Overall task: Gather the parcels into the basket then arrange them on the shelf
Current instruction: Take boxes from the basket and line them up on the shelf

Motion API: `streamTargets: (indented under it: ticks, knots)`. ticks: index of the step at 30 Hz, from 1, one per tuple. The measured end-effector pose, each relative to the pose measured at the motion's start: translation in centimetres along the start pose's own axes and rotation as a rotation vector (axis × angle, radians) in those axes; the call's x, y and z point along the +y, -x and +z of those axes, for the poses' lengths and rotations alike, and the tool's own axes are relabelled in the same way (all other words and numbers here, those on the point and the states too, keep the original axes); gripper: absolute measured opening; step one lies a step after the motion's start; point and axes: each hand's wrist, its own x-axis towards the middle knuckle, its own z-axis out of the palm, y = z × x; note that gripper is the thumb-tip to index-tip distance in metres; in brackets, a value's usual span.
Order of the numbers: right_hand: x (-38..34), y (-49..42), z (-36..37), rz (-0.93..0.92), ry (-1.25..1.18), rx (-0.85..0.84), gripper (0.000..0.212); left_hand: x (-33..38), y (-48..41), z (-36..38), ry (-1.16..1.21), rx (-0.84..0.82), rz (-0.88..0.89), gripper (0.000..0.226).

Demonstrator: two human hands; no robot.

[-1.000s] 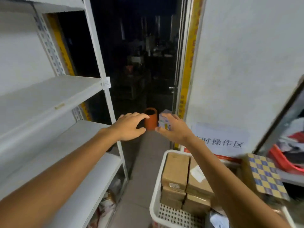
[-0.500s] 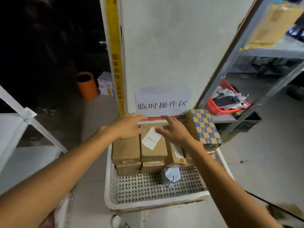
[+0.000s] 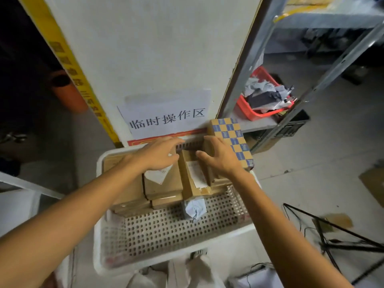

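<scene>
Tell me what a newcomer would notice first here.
The left hand and right hand spread open over brown boxes packed at the far end of a white basket in the middle. A blue-and-tan checkered box stands at the basket's far right corner, beside the right hand. Behind, a paper sign hangs low on the white wall.

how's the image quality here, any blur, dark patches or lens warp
Head view, edges: wide-angle warp tilts and bows the shelf upright and the yellow strip. Head view, left: the area around the orange cylinder sinks into near-black. Head view, centre: the basket and brown parcels are evenly lit without glare, and the wall sign reads clearly, though detail is slightly soft overall.
</scene>
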Motion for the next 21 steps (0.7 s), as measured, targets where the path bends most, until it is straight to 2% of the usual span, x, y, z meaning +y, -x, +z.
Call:
streamTargets:
  ticks: [3,6,11,16,21]
  knots:
    - [3.8,-1.3,-2.5,0.041,-0.024,0.018,0.062,3.0,-3.2,0.7,-0.014,0.002,0.018,0.053]
    - [7.6,-2.5,-3.8,0.122,0.009,0.064,0.081,5.5,-6.7,2.1,-0.005,-0.009,0.019,0.053]
    - [12.3,-4.2,-3.6,0.24,0.066,0.027,0.087,7.4,-11.0,5.8,0.071,-0.088,-0.046,0.052]
    - [13.0,-4.7,-0.9,0.253,0.118,-0.019,0.097,8.4,-12.3,8.5,0.116,-0.105,-0.111,0.051]
    - [12.5,-4.7,0.8,0.277,0.174,-0.008,0.119,7.7,-11.6,9.4,0.219,-0.087,-0.176,0.05]
